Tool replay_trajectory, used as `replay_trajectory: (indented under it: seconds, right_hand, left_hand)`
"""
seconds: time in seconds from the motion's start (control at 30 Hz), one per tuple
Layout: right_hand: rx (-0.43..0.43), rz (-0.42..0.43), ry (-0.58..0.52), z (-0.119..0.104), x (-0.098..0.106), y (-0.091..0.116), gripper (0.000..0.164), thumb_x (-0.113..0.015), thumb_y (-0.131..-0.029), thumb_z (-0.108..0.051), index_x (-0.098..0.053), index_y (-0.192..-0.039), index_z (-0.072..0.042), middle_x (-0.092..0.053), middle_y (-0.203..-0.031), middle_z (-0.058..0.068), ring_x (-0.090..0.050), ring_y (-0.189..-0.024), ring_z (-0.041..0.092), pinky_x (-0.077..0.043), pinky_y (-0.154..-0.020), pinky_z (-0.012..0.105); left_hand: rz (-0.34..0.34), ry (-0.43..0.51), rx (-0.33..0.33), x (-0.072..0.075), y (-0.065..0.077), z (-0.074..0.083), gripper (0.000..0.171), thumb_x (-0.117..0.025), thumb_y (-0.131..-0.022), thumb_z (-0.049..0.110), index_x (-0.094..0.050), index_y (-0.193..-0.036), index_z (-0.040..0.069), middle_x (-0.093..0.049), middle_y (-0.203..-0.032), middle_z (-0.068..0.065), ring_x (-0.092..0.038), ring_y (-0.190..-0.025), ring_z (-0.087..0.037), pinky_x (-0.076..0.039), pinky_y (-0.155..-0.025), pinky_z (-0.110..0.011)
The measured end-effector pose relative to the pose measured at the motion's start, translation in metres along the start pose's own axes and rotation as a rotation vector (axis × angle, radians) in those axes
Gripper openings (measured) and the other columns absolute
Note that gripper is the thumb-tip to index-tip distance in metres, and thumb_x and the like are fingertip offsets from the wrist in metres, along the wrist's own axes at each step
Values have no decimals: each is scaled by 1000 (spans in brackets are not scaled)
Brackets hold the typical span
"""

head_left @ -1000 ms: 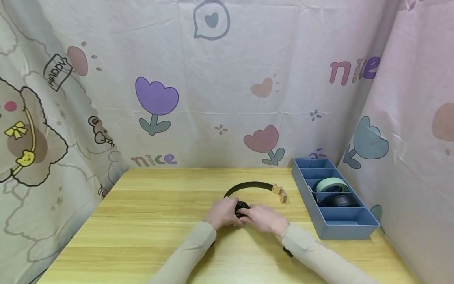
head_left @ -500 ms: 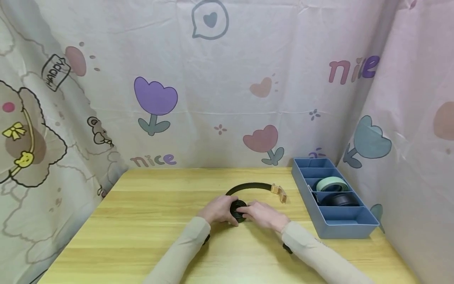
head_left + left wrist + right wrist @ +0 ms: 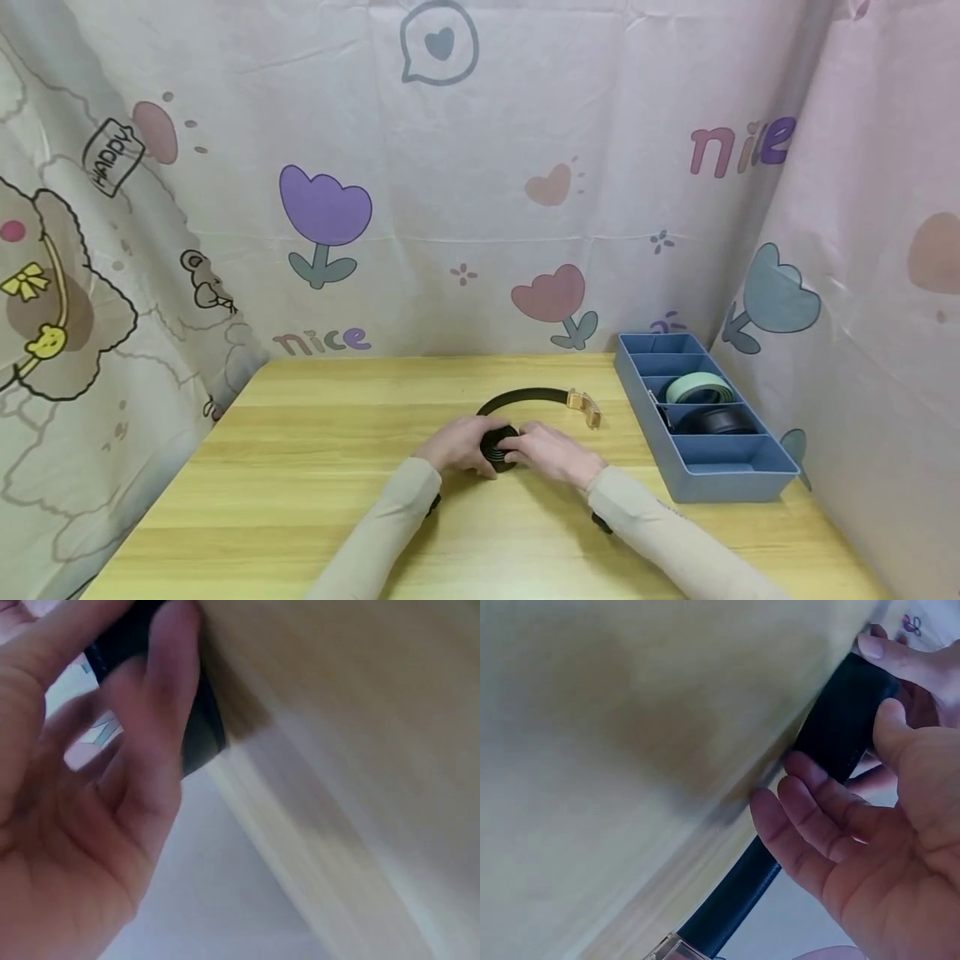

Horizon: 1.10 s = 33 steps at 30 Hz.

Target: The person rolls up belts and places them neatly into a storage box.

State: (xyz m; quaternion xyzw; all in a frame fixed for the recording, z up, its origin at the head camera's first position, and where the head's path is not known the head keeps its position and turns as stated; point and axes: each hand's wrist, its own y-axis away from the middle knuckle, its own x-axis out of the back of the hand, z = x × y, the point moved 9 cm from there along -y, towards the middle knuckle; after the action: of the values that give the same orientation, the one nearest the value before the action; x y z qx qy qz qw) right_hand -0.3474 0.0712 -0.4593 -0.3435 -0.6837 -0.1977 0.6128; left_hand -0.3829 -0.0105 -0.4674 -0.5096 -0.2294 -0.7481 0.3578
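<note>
A black belt [image 3: 528,393] lies at the middle of the table, one end rolled into a coil [image 3: 497,454]. Its free length arcs behind the hands and ends in a gold buckle [image 3: 583,406]. My left hand [image 3: 457,444] grips the coil from the left, thumb at the near side and fingers around the far side. From the right, my right hand [image 3: 557,453] holds the coil with thumb and index finger. In the right wrist view, the belt coil [image 3: 846,712] stands on edge between both hands, its strap running down to the buckle [image 3: 676,949].
A blue divided box [image 3: 675,467] stands at the right of the wooden table [image 3: 315,467]. Inside are a rolled mint-green belt [image 3: 697,386] and a rolled black belt [image 3: 720,421] in separate compartments. A printed curtain [image 3: 450,167] hangs behind and at both sides.
Both hands and the coil have shifted slightly left and nearer. The coil's spiral face shows more than a second ago. The buckle end has slid a little left, partly with the camera's movement.
</note>
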Motion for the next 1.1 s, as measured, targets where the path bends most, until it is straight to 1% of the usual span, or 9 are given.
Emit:
replay_trajectory:
  seconds: [0.1,0.3,0.4,0.5,0.6,0.73,0.83,0.97,1.1]
  right_hand:
    - [6,0,-3,0,-1,0,28,-57,-99,-23,-66,-125,-18,-68,-97,1,-56,-79,7,-49,-70,24]
    - [-74,-26,-64,5,-4,0,32,-55,-100,-25,-64,-130,-17,-65,-98,1,-51,-77,7,-48,-69,25]
    - [-68,-24,-55,3,-3,0,30,-57,-99,-28,-66,-126,-18,-65,-99,-1,-50,-78,7,-46,-69,25]
    - [-32,-18,-35,1,0,-2,27,-59,-98,-27,-69,-122,-18,-66,-97,-2,-52,-79,7,-47,-68,24]
    - [-18,-29,-16,3,-1,-3,27,-58,-98,-29,-69,-121,-21,-64,-96,-4,-51,-80,6,-47,-71,24]
    - [-5,-51,-1,7,-4,-5,28,-56,-100,-30,-68,-124,-25,-59,-92,-6,-49,-78,4,-46,-71,22]
    - [20,-43,11,8,-3,-5,27,-56,-99,-30,-68,-123,-25,-60,-91,-6,-50,-76,3,-46,-70,21]
    - [46,-23,-14,5,-2,-6,27,-57,-99,-26,-68,-124,-22,-70,-101,-5,-62,-84,4,-52,-76,22]
    - [37,-33,-93,6,-6,-7,31,-57,-99,-18,-65,-128,-14,-72,-113,1,-67,-100,10,-53,-89,24]
  left_hand:
    - [35,-57,34,2,-2,0,61,-93,-61,35,-63,-114,25,-67,-100,5,-60,-89,-13,-50,-82,-33]
    - [128,-287,112,7,-4,7,70,-87,-56,62,-64,-105,16,-67,-93,0,-62,-84,-16,-52,-72,-36]
    - [146,-375,110,5,-3,10,73,-81,-58,69,-65,-105,17,-66,-92,-1,-62,-80,-17,-51,-67,-35]
    - [145,-407,85,3,-2,12,74,-78,-61,72,-65,-111,19,-65,-97,0,-62,-81,-18,-51,-68,-35]
    - [126,-375,74,4,-1,11,78,-78,-64,69,-64,-121,18,-61,-121,-9,-65,-92,-24,-53,-78,-39]
    - [93,-256,121,4,3,4,83,-80,-67,64,-60,-131,15,-37,-149,-27,-64,-103,-38,-53,-87,-46]
    - [96,-189,139,4,4,3,78,-81,-67,62,-62,-126,15,-51,-136,-26,-64,-97,-34,-54,-83,-44]
    - [114,-151,142,6,4,4,72,-82,-68,57,-62,-123,15,-68,-107,-12,-63,-92,-25,-52,-81,-40]
    - [100,-103,159,6,6,-1,93,-81,-69,58,-48,-142,12,-66,-116,-15,-64,-101,-28,-51,-87,-43]
